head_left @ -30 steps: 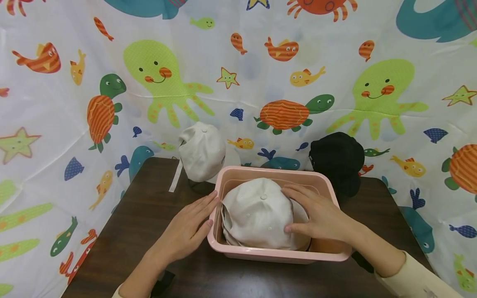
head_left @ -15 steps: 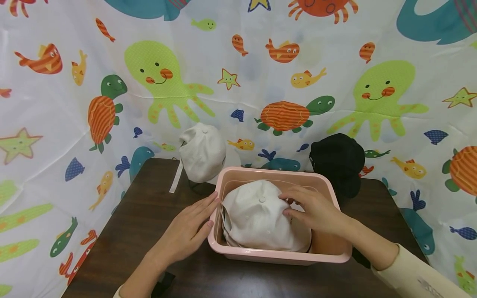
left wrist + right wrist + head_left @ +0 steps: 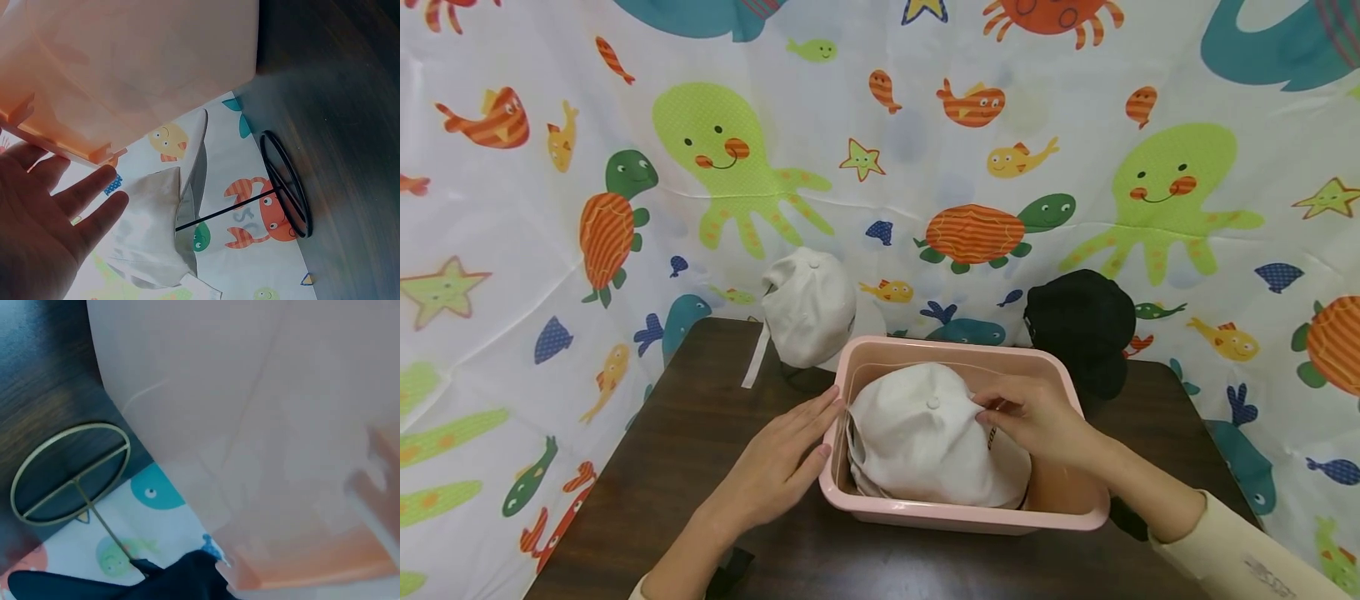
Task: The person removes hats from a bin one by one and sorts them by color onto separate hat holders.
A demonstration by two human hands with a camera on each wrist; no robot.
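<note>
A pink plastic bin (image 3: 958, 512) stands on the table, holding a white baseball cap (image 3: 910, 442) with its crown up and brim toward the right. More pale fabric shows beneath the cap's left edge. My right hand (image 3: 1037, 425) pinches the front of the crown between thumb and fingertips, just above small dark lettering. Straight fingers of my left hand (image 3: 778, 454) rest against the bin's left rim; the left wrist view shows that hand (image 3: 56, 212) with fingers spread by the rim. The right hand is hidden behind the bin wall in the right wrist view.
Behind the bin's left corner, another white cap (image 3: 808, 312) sits on a black wire stand (image 3: 287, 194). A black cap (image 3: 1078, 325) is at the back right, on a gold-coloured wire stand (image 3: 78, 478). A sea-animal curtain (image 3: 895, 183) hangs behind the dark wooden table (image 3: 700, 417).
My right hand has gone from lying spread over the cap's front to pinching the fabric there. The cap's front has lifted and shifted slightly right, exposing lettering. My left hand stays put.
</note>
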